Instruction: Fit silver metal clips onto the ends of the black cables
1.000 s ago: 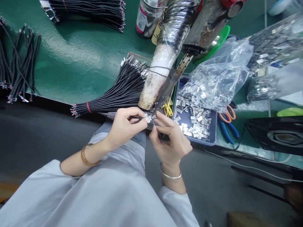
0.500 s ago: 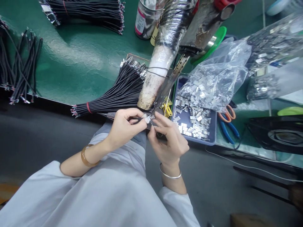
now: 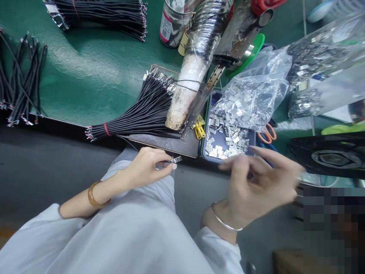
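Note:
My left hand (image 3: 152,163) pinches a black cable near its end, where a small silver metal tab (image 3: 177,160) sticks out past the fingertips. Over the front edge of a blue tray (image 3: 203,152) hovers my right hand (image 3: 262,182), smeared by motion, its fingers apart and nothing visible in them. Many small metal tabs (image 3: 219,151) lie loose in that tray. Behind my left hand, a bundle of black cables (image 3: 134,118) tied with a red band rests on a dark board (image 3: 171,144). A soldering iron (image 3: 213,82) slants down over the board.
A plastic-wrapped duct (image 3: 182,91) hangs above the cables. A yellow clip-like piece (image 3: 199,130) lies beside the tray. Bags of metal parts (image 3: 306,102), orange-handled pliers (image 3: 268,134) and a black fan-like box (image 3: 330,156) are at right. More cables (image 3: 105,17) lie at the back left.
My right hand has left the metal tab and swung right, towards the tray, its fingers spreading. My left hand has drawn the tab slightly down and away from the iron.

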The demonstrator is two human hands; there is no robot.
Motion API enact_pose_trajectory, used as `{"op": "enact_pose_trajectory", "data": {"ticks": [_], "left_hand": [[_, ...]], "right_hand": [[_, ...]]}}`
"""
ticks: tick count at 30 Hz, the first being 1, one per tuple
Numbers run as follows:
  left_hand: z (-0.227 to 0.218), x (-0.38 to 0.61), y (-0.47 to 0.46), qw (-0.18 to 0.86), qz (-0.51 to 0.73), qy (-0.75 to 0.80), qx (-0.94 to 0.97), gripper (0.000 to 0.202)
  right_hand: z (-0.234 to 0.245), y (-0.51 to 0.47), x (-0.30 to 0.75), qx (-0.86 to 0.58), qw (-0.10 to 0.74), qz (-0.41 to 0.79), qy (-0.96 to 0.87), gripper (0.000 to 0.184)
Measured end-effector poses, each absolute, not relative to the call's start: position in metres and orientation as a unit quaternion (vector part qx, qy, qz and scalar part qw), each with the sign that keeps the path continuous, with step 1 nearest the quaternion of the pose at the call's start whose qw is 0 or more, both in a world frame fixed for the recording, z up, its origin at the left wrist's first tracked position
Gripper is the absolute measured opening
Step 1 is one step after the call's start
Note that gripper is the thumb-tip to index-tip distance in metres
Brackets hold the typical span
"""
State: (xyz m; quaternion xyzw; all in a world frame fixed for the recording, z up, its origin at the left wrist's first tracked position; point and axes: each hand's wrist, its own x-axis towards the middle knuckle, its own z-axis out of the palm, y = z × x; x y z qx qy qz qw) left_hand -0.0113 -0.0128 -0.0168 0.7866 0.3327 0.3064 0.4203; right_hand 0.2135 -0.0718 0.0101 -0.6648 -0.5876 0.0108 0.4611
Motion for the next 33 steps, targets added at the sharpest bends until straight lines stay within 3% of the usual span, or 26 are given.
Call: {"op": "enact_pose_trajectory", "data": {"ticks": [5, 9, 16, 19, 24, 28, 30, 33], "left_hand": [[-0.018, -0.013, -0.012, 0.397, 0.403, 0.327, 0.757, 0.017], [-0.017, -0.009, 0.0, 0.323, 0.446, 0.334, 0.765, 0.021], [-0.024, -0.002, 0.019, 0.124, 0.271, 0.367, 0.881, 0.028], [-0.022, -0.005, 0.017, 0.16, 0.295, 0.329, 0.882, 0.025], [-0.008, -0.015, 0.009, 0.349, 0.324, 0.231, 0.848, 0.017], [-0.001, -0.011, 0.009, 0.477, 0.345, 0.297, 0.752, 0.016], [-0.001, -0.006, 0.011, 0.551, 0.364, 0.339, 0.67, 0.012], [-0.004, -0.001, 0.012, 0.612, 0.389, 0.362, 0.586, 0.013]], "right_hand": [[0.005, -0.028, 0.242, -0.685, 0.331, -0.046, -0.647, 0.02], [-0.01, -0.003, 0.255, -0.663, 0.255, -0.04, -0.703, 0.017], [-0.002, 0.011, 0.251, -0.671, 0.114, -0.067, -0.73, 0.018], [-0.003, 0.009, 0.254, -0.683, 0.163, -0.059, -0.71, 0.021], [0.001, -0.016, 0.246, -0.674, 0.389, -0.074, -0.624, 0.019], [0.009, -0.043, 0.213, -0.64, 0.538, 0.052, -0.546, 0.021], [0.006, -0.051, 0.193, -0.596, 0.578, 0.119, -0.545, 0.02], [-0.004, -0.053, 0.168, -0.577, 0.588, 0.12, -0.554, 0.012]]}}
